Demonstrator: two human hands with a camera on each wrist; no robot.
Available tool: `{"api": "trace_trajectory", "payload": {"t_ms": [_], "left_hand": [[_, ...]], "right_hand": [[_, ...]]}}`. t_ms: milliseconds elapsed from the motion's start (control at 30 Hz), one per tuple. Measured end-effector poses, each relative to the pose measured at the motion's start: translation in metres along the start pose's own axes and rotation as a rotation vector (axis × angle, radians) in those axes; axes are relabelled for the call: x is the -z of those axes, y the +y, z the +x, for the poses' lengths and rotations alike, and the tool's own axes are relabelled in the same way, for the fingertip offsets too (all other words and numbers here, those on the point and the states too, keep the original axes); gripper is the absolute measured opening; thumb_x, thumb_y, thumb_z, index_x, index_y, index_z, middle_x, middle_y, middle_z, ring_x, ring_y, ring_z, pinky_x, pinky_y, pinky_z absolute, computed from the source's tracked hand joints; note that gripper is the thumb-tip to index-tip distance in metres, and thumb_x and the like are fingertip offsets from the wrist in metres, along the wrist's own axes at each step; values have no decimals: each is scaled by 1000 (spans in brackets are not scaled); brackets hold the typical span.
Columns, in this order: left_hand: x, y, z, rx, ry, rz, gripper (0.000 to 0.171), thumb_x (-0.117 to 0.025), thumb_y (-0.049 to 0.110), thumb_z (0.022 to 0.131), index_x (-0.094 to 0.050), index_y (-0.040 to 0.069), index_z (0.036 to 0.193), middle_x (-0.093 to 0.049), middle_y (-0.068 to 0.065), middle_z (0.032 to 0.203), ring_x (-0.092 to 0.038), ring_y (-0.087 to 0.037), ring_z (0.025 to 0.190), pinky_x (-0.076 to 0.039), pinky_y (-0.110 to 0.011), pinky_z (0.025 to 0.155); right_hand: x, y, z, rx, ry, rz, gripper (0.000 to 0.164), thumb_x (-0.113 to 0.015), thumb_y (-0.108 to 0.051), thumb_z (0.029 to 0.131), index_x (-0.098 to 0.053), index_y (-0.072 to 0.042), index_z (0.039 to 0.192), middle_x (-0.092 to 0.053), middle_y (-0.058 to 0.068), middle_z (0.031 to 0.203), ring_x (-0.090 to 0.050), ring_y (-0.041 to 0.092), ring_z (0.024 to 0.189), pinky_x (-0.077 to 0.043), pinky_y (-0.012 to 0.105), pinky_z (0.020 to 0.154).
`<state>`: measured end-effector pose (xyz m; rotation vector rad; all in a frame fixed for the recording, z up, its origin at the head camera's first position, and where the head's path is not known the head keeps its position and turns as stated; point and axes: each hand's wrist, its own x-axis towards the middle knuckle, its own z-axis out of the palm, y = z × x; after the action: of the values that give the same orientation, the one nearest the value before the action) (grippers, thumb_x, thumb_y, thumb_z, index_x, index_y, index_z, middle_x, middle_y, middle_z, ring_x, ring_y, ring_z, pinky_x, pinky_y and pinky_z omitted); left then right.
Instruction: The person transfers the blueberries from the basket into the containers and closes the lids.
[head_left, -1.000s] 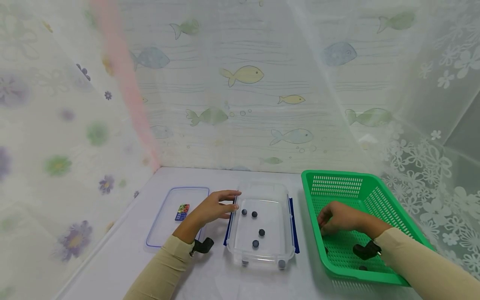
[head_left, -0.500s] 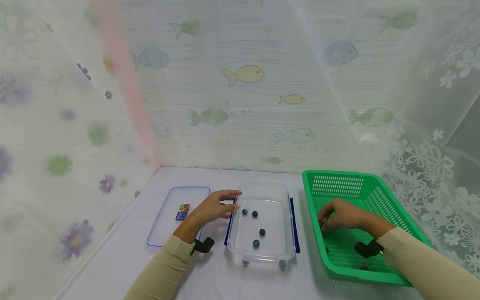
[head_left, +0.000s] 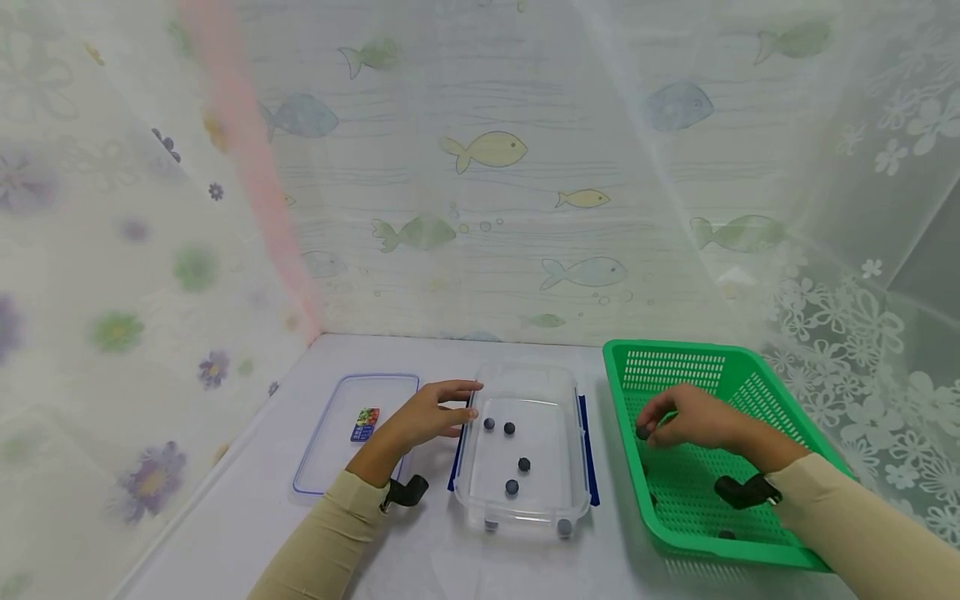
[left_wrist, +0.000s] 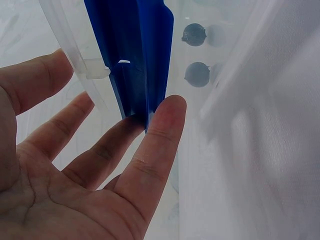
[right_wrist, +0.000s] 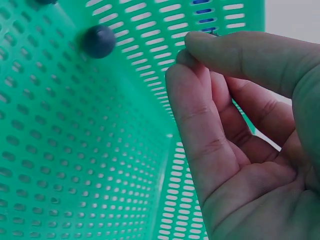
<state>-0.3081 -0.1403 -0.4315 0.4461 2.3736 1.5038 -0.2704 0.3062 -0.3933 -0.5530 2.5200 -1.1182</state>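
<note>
My right hand (head_left: pixel 697 419) is inside the green basket (head_left: pixel 678 347), near its left wall. Between thumb and forefinger it pinches a small dark blueberry (head_left: pixel 642 432); in the right wrist view the fingers mostly hide it. Another blueberry (right_wrist: pixel 98 41) lies in the basket below the hand. My left hand (head_left: pixel 426 415) rests with spread, relaxed fingers against the left side of a clear plastic container (head_left: pixel 552 450). Its fingertips touch around the blue side clip (left_wrist: pixel 132 45) in the left wrist view. Several blueberries (head_left: pixel 523 464) lie scattered in the container.
Left of the container a clear lid (head_left: pixel 324 454) with a blue-lined edge and a colourful label (head_left: pixel 365 424) lies flat on the white table (head_left: pixel 435 550). A second blue clip (head_left: pixel 588 454) hangs out on the container's right side. Fish-patterned curtain (head_left: pixel 480 250) closes off the back.
My right hand has risen slightly from the basket's bottom, and the pinched blueberry now shows at its fingertips. The left hand and the container stay as they were.
</note>
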Motion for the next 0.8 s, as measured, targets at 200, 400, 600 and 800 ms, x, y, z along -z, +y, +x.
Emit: {"api": "trace_trajectory", "payload": {"t_ms": [200, 400, 600, 800], "left_hand": [[0, 1, -1, 4, -1, 1, 49, -76, 34, 95, -62, 33, 142, -51, -11, 156, -66, -29, 125, -64, -40, 90], [0, 0, 0, 0, 2, 1, 48, -76, 32, 96, -62, 33, 142, -52, -11, 155, -66, -29, 125, -64, -41, 90], [0, 0, 1, -6, 4, 6, 48, -75, 31, 97, -62, 32, 142, -51, -12, 156, -66, -30, 125, -64, -41, 90], [0, 1, 0, -5, -2, 5, 49, -75, 34, 96, -61, 34, 143, -51, -12, 156, -65, -29, 126, -64, -40, 91]], "right_hand": [[5, -11, -5, 16, 18, 1, 29, -82, -16, 88, -74, -1, 111, -76, 13, 107, -71, 24, 94, -62, 33, 77], [11, -14, -6, 25, 27, -7, 29, -82, -22, 89, -75, -4, 110, -77, 11, 106, -73, 27, 96, -62, 33, 79], [12, -20, -6, 33, 28, 12, 29, -82, -23, 90, -75, -4, 110, -77, 12, 108, -74, 28, 97, -63, 34, 79], [11, -29, -5, 57, 35, -11, 28, -82, -25, 90, -74, -6, 109, -76, 8, 104, -75, 24, 96, -62, 32, 80]]}}
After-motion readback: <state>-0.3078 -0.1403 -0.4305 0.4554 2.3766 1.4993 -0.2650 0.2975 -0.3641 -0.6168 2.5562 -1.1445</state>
